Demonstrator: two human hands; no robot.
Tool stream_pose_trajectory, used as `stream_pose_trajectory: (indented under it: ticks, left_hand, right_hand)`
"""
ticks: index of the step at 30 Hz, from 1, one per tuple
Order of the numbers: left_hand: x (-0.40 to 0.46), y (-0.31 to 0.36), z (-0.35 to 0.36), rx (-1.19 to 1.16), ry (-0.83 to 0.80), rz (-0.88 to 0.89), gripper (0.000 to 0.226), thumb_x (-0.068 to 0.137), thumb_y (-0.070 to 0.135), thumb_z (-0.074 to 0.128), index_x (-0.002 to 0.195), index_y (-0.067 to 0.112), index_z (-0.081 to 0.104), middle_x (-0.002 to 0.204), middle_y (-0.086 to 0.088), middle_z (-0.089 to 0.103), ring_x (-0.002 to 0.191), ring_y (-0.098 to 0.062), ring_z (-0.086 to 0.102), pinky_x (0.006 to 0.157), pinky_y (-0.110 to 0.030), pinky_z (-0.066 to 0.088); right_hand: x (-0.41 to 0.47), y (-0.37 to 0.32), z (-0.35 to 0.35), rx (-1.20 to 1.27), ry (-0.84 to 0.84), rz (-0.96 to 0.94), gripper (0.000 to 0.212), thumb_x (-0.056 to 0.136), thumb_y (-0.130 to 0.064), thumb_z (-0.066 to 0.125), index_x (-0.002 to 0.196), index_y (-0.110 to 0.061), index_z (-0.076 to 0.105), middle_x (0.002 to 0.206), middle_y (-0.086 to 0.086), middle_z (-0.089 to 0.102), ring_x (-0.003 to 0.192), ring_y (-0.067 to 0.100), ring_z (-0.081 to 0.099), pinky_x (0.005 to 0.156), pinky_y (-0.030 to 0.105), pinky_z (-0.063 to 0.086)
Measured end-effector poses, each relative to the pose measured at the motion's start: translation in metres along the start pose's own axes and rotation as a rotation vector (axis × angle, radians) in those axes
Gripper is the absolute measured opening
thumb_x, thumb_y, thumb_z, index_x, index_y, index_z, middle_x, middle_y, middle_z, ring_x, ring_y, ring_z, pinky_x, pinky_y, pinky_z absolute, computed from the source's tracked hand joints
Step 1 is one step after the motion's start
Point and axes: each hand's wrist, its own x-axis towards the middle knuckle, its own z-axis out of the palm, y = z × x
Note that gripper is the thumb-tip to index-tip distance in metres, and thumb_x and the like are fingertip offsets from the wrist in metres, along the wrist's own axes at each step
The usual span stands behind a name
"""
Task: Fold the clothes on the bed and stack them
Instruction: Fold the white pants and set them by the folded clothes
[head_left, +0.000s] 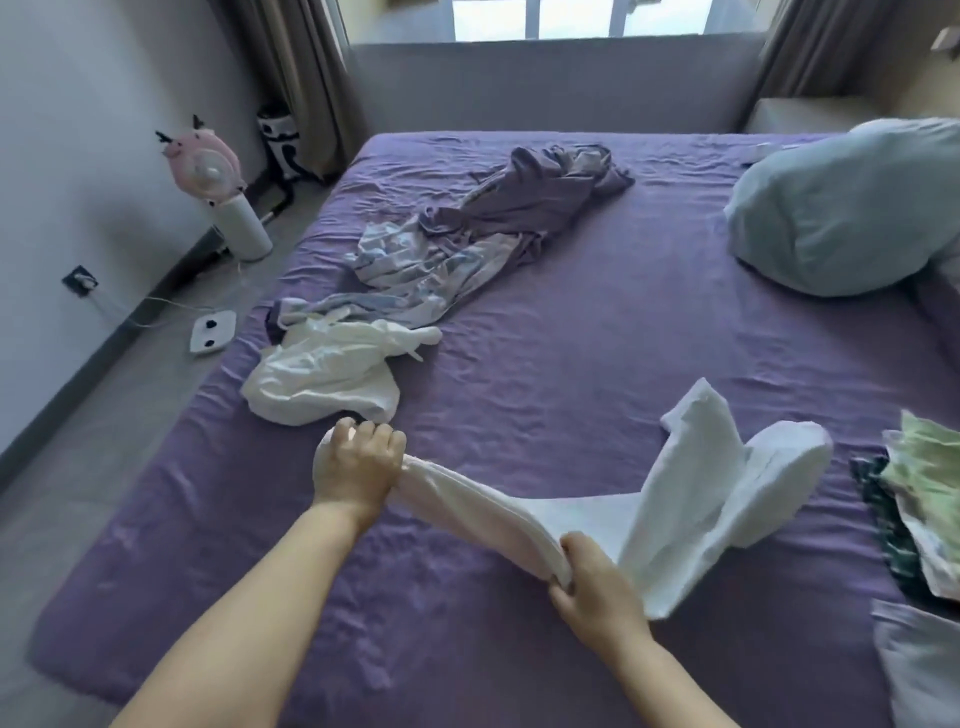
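Both hands clamp white garment: right hand (597, 587) near edge, left hand (358, 462) far end, stretched above purple bed (571, 364). Folded stack (919, 514) started at right; white top (322, 374), patterned clothes (467, 249) unfolded, task roughly midway

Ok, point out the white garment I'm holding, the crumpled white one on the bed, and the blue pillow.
held white garment (691, 499), head view, on its raised right part.
crumpled white garment (322, 379), head view, on its middle folds.
blue pillow (852, 213), head view, on its middle.

Left hand (358, 467) and right hand (597, 584) each grip a white garment (691, 499) over the purple bed (571, 322); unfolded clothes (441, 260) lie beyond.
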Motion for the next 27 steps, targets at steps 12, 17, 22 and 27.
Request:
stream_pose_trajectory:
  ticks: [12,17,22,27]
  left_hand:
    - [-0.037,-0.132,0.108,0.147,0.275,0.277,0.024,0.082,-0.006,0.052,0.074,0.012,0.064,0.073,-0.004,0.060,0.065,-0.024,0.060,0.068,-0.037,0.048]
    - [-0.092,-0.139,0.171,0.168,0.119,0.247,0.033,0.076,-0.006,0.040,0.063,0.015,0.062,0.061,-0.001,0.055,0.058,-0.022,0.059,0.073,-0.037,0.054]
    - [-0.150,-0.126,0.212,0.066,-0.108,0.159,0.025,0.052,-0.005,0.068,0.066,0.014,0.061,0.062,-0.002,0.052,0.058,-0.023,0.055,0.080,-0.041,0.054]
    - [-0.182,-0.097,0.235,-0.057,-0.282,0.118,0.066,0.049,0.007,0.081,0.113,0.006,0.067,0.104,-0.011,0.068,0.096,-0.029,0.067,0.087,-0.053,0.052]
  right_hand:
    - [0.012,-0.116,0.130,-0.275,0.120,-0.242,0.042,0.035,-0.017,0.083,0.064,-0.016,0.053,0.062,-0.004,0.050,0.047,0.019,0.050,0.031,0.024,0.030]
    - [0.016,-0.136,0.200,-0.372,0.002,-0.164,0.045,0.022,-0.012,0.085,0.055,-0.016,0.055,0.055,-0.004,0.050,0.042,0.018,0.050,0.026,0.025,0.030]
    - [0.016,-0.129,0.234,-0.427,-0.053,-0.089,0.044,0.027,-0.008,0.085,0.062,-0.013,0.060,0.058,0.000,0.053,0.045,0.022,0.053,0.027,0.026,0.031]
    - [0.029,-0.142,0.262,-0.476,-0.061,-0.130,0.062,0.022,-0.001,0.084,0.082,-0.011,0.071,0.066,0.003,0.059,0.053,0.024,0.058,0.037,0.027,0.041]
